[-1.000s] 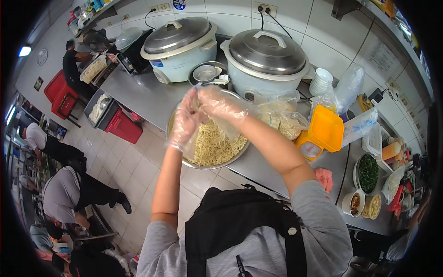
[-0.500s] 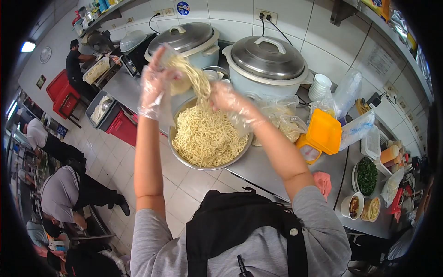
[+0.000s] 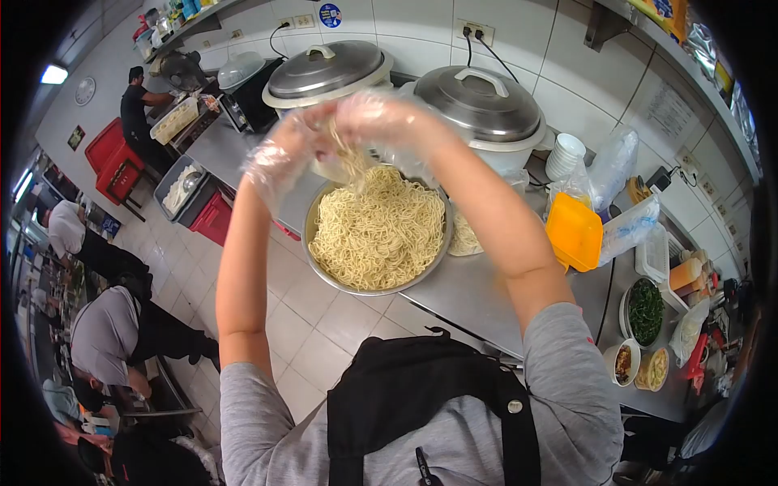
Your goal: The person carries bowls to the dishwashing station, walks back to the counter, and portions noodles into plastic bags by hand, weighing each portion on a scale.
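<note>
A wide metal bowl [image 3: 308, 257] heaped with yellow noodles [image 3: 381, 231] sits at the counter's front edge. Above its far side, my left hand [image 3: 285, 150], in a clear plastic glove, is closed on what looks like a thin clear plastic bag; its film blends with the glove. My right hand [image 3: 381, 121], gloved too, arches over from the right with fingers bent around a bunch of noodles [image 3: 350, 154]. These strands hang between both hands, just above the heap. Fingertips are partly hidden and blurred.
Two large lidded pots [image 3: 324, 69] [image 3: 478, 101] stand behind the bowl. To the right are a bag of noodles [image 3: 464, 236], an orange scale [image 3: 574, 231], stacked white cups [image 3: 566, 156] and a bowl of chopped greens [image 3: 644, 312]. Co-workers [image 3: 105, 332] are at the left.
My right hand has moved up and left with the noodles, meeting my left hand. My left hand has come down slightly. The stretched strands now hang bunched between the hands.
</note>
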A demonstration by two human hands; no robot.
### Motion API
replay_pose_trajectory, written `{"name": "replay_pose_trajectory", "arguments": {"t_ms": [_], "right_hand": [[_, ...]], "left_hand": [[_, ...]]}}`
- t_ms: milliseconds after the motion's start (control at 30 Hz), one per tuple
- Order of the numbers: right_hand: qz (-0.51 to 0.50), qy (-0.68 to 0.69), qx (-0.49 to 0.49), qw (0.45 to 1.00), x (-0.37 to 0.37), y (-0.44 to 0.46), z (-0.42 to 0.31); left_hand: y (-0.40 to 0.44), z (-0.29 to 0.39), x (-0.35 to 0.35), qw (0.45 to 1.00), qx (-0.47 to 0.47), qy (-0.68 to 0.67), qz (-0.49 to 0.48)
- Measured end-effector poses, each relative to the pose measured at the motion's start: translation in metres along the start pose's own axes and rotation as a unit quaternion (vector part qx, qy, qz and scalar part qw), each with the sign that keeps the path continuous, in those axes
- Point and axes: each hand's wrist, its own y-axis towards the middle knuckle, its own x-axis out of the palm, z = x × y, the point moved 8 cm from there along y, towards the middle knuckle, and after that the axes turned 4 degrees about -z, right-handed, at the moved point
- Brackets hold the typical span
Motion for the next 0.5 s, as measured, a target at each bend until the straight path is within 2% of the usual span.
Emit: {"name": "replay_pose_trajectory", "arguments": {"t_ms": [33, 67, 133, 167, 233, 267, 300, 367, 433, 500], "right_hand": [[-0.006, -0.056, -0.009, 0.998, 0.013, -0.002, 0.006], [-0.005, -0.056, -0.008, 0.998, 0.021, -0.001, 0.013], [0.021, -0.324, 0.096, 0.941, 0.023, -0.002, 0.033], [0.021, -0.324, 0.097, 0.941, 0.02, -0.003, 0.033], [-0.01, -0.481, 0.005, 0.877, 0.009, -0.005, 0.013], [-0.095, -0.425, 0.087, 0.896, -0.002, -0.005, 0.017], [-0.096, -0.425, 0.089, 0.896, -0.008, -0.018, 0.012], [0.071, -0.393, 0.04, 0.916, -0.035, -0.044, -0.013], [0.104, -0.418, 0.062, 0.9, -0.04, -0.046, 0.026], [-0.048, -0.306, 0.129, 0.942, -0.017, -0.044, 0.075]], "left_hand": [[-0.001, -0.007, 0.009, 0.997, -0.01, -0.069, -0.034], [0.001, -0.01, 0.009, 0.997, -0.011, -0.07, -0.035], [0.005, -0.023, 0.01, 0.997, -0.063, -0.02, -0.039], [0.008, -0.025, 0.01, 0.997, -0.063, -0.021, -0.039], [0.012, -0.032, 0.012, 0.996, -0.079, -0.036, -0.03], [0.012, -0.035, 0.012, 0.996, -0.081, -0.039, -0.03], [0.013, -0.036, 0.009, 0.994, -0.077, -0.079, -0.009], [0.013, -0.033, 0.014, 0.99, -0.073, -0.119, 0.007], [0.015, -0.014, 0.017, 0.993, -0.007, -0.111, 0.03], [0.017, -0.005, 0.021, 0.994, -0.007, -0.101, 0.031]]}}
